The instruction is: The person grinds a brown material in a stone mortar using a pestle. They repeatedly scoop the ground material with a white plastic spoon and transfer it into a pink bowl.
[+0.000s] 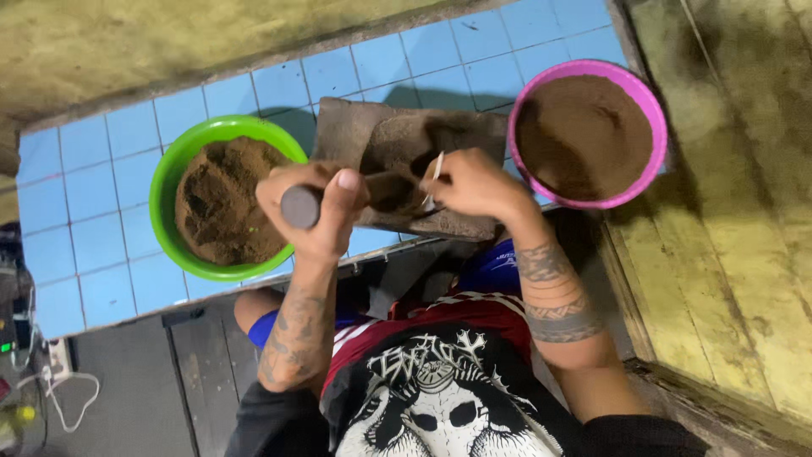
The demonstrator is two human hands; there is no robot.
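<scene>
Brown powder lies on the flat stone slab [406, 161] between the green bowl [222, 199] and the pink bowl [588, 134] on the blue tiled bench [101, 220], where your left hand [317, 207] is clamped on a dark roller [302, 206], seemingly for grinding, and your right hand [474, 184] pinches a thin white stick [433, 178].

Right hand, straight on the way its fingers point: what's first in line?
Likely the brown powder heaped on the stone slab. The right hand points left with a thin white stick; past that, the left hand. Depth is unclear.
</scene>
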